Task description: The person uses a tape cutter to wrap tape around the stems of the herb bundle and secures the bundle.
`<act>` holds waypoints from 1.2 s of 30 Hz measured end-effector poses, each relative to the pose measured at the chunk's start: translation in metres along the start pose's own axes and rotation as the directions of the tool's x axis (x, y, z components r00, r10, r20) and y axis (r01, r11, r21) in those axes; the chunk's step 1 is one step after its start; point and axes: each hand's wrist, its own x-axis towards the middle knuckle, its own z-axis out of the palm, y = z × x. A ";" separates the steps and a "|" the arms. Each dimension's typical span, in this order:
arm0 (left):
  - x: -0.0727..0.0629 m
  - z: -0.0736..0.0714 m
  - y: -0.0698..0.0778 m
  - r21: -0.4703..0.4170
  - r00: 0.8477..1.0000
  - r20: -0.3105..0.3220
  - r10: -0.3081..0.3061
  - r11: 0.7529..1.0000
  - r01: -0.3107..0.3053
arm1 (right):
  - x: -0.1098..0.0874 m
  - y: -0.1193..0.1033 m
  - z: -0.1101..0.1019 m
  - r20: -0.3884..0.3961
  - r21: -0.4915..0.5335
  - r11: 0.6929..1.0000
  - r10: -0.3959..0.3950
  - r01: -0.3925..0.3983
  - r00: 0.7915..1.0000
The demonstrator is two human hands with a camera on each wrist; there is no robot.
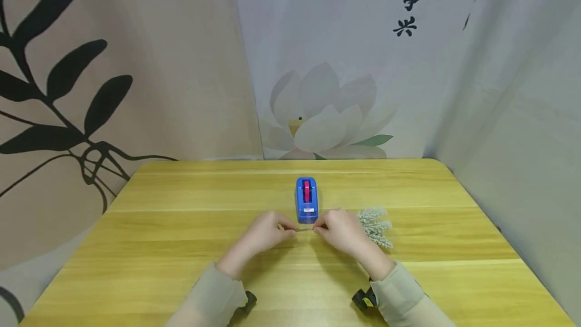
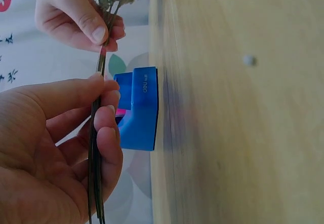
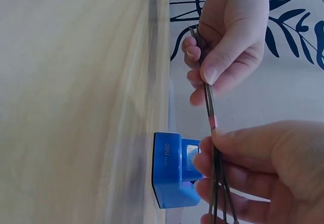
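A small bunch of thin-stemmed flowers with fluffy pale green heads (image 1: 375,227) is held level above the table by both hands. My left hand (image 1: 268,230) grips the dark stems (image 2: 94,148) along their lower part, fingers curled round them. My right hand (image 1: 340,229) pinches the same stems nearer the heads, thumb against fingers. Between the two hands a narrow pink band (image 3: 212,121) shows on the stems, beside the right fingertips. Just beyond the hands stands a blue tape dispenser (image 1: 307,211) with a pink roll (image 1: 307,191) in it.
The wooden table (image 1: 181,206) stretches out around the hands. Behind it hangs a printed curtain (image 1: 190,64) with leaves, a lotus and characters. A small pale speck (image 2: 249,60), blurred, appears over the tabletop in the left wrist view.
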 end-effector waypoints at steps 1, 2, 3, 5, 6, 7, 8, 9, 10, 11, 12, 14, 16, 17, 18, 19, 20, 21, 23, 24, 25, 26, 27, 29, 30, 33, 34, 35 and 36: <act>0.000 0.000 0.000 -0.002 1.000 0.000 0.003 1.000 -0.003 | 0.000 0.000 0.000 -0.005 -0.007 1.000 -0.001 0.001 1.000; 0.000 0.000 0.001 -0.001 1.000 0.000 0.005 1.000 -0.005 | -0.001 -0.001 0.000 -0.010 -0.013 1.000 -0.001 0.001 1.000; 0.000 0.000 0.001 0.005 1.000 -0.001 0.010 1.000 -0.010 | -0.001 -0.001 0.000 -0.013 -0.017 1.000 0.002 -0.002 1.000; 0.000 0.000 0.001 0.026 1.000 -0.003 0.022 0.999 -0.022 | -0.001 -0.002 0.001 -0.028 -0.026 1.000 0.006 -0.006 1.000; 0.000 0.000 0.001 0.039 0.999 -0.007 0.032 0.999 -0.031 | 0.000 -0.002 0.001 -0.036 -0.034 0.999 0.007 -0.008 0.999; 0.000 0.000 0.001 0.054 0.999 -0.009 0.036 0.998 -0.036 | 0.000 -0.002 0.002 -0.043 -0.041 0.999 0.009 -0.011 0.999; 0.000 0.000 0.001 0.069 0.999 -0.010 0.042 0.997 -0.041 | 0.000 -0.002 0.002 -0.048 -0.044 0.999 0.010 -0.013 0.999; 0.001 0.000 0.000 0.082 0.999 -0.009 0.048 0.996 -0.047 | 0.000 -0.002 0.002 -0.054 -0.049 0.999 0.012 -0.014 0.998; 0.001 0.000 0.000 0.092 0.999 -0.007 0.053 0.994 -0.052 | 0.000 -0.002 0.002 -0.060 -0.054 0.998 0.012 -0.015 0.998; 0.001 0.000 0.000 0.101 0.998 -0.004 0.055 0.993 -0.055 | 0.000 -0.002 0.003 -0.064 -0.058 0.998 0.013 -0.017 0.998; 0.001 0.001 0.000 0.107 0.998 0.000 0.057 0.993 -0.056 | 0.000 -0.003 0.003 -0.068 -0.062 0.998 0.012 -0.017 0.998; 0.001 0.001 0.001 0.114 0.998 0.007 0.057 0.992 -0.057 | 0.000 -0.003 0.003 -0.075 -0.068 0.998 0.011 -0.016 0.997; 0.000 0.001 0.002 0.115 0.998 0.009 0.057 0.992 -0.058 | 0.000 -0.003 0.003 -0.080 -0.071 0.997 0.009 -0.015 0.997; 0.000 0.001 0.002 0.114 0.998 0.008 0.058 0.992 -0.058 | 0.000 -0.003 0.003 -0.081 -0.072 0.997 0.009 -0.015 0.997; 0.000 0.001 0.002 0.112 0.998 0.007 0.058 0.992 -0.058 | 0.000 -0.003 0.003 -0.083 -0.072 0.997 0.010 -0.016 0.997; 0.000 0.001 0.003 0.114 0.998 0.005 0.060 0.992 -0.060 | 0.000 -0.003 0.004 -0.082 -0.070 0.997 0.010 -0.016 0.997; 0.000 0.001 0.003 0.115 0.998 0.003 0.061 0.991 -0.060 | 0.000 -0.003 0.004 -0.080 -0.066 0.998 0.013 -0.018 0.997; -0.001 0.001 0.003 0.116 0.998 0.001 0.063 0.991 -0.062 | -0.001 -0.003 0.004 -0.078 -0.063 0.998 0.013 -0.018 0.997; -0.001 0.002 0.004 0.112 0.998 -0.001 0.057 0.992 -0.056 | -0.001 -0.002 0.003 -0.070 -0.048 0.999 0.017 -0.020 0.997; -0.001 0.002 0.004 0.110 0.999 -0.002 0.052 0.993 -0.051 | -0.001 -0.002 0.003 -0.067 -0.041 0.999 0.018 -0.021 0.998; -0.001 0.002 0.004 0.109 0.999 -0.003 0.047 0.993 -0.047 | -0.002 -0.002 0.003 -0.064 -0.036 0.999 0.018 -0.021 0.998; -0.001 0.003 0.004 0.104 0.999 -0.004 0.043 0.994 -0.042 | -0.002 -0.001 0.002 -0.062 -0.034 0.999 0.019 -0.021 0.998; -0.001 0.003 0.005 0.100 0.999 -0.006 0.045 0.994 -0.044 | -0.002 -0.001 0.001 -0.063 -0.035 0.999 0.018 -0.020 0.998; 0.000 0.003 0.005 0.099 0.999 -0.012 0.040 0.994 -0.039 | -0.002 -0.001 0.001 -0.065 -0.043 0.999 0.015 -0.017 0.998; 0.000 0.003 0.005 0.102 0.999 -0.015 0.044 0.994 -0.042 | -0.002 -0.001 0.000 -0.067 -0.051 0.999 0.010 -0.014 0.998; 0.000 0.003 0.004 0.107 0.998 -0.024 0.049 0.993 -0.047 | -0.002 -0.001 0.001 -0.071 -0.080 0.997 0.000 -0.005 0.998; 0.000 0.003 0.004 0.109 0.999 -0.026 0.045 0.993 -0.042 | -0.001 -0.001 0.001 -0.072 -0.084 0.996 -0.004 -0.002 0.997; 0.001 0.003 0.004 0.110 0.999 -0.028 0.045 0.993 -0.042 | -0.001 -0.002 0.001 -0.073 -0.087 0.996 -0.005 -0.001 0.997; 0.001 0.003 0.004 0.112 0.998 -0.031 0.045 0.993 -0.041 | -0.001 -0.002 0.001 -0.075 -0.088 0.996 -0.006 -0.001 0.997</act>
